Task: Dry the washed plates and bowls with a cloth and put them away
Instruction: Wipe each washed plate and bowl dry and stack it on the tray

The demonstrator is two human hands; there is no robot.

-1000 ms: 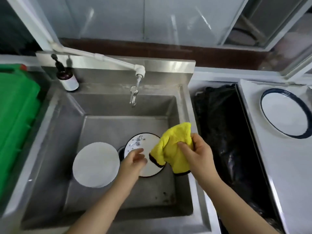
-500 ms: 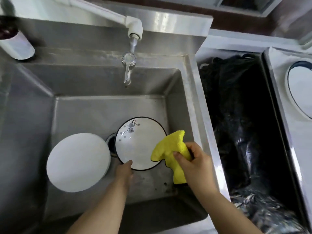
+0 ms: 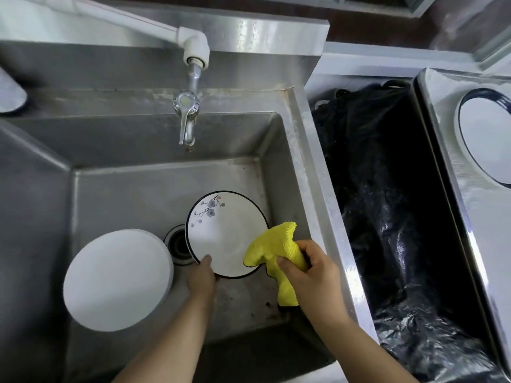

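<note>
A white plate with a black rim and a small flower print (image 3: 222,230) is tilted up inside the steel sink (image 3: 154,183). My left hand (image 3: 201,277) grips its lower edge. My right hand (image 3: 312,269) is closed on a yellow cloth (image 3: 273,247) whose upper fold touches the plate's right edge. A plain white plate (image 3: 117,280) leans at the sink's left side. Another white plate with a dark blue rim (image 3: 486,136) lies on the counter at the far right.
A tap (image 3: 188,117) hangs over the back of the sink, above the drain (image 3: 177,244). A bin lined with a black bag (image 3: 392,217) stands between the sink and the steel counter (image 3: 453,189). A bottle's edge (image 3: 9,95) shows at the far left.
The view has moved closer and lower over the sink. My left hand shifted from the plate's face to its lower edge. The cloth slid from the plate's middle to its right edge.
</note>
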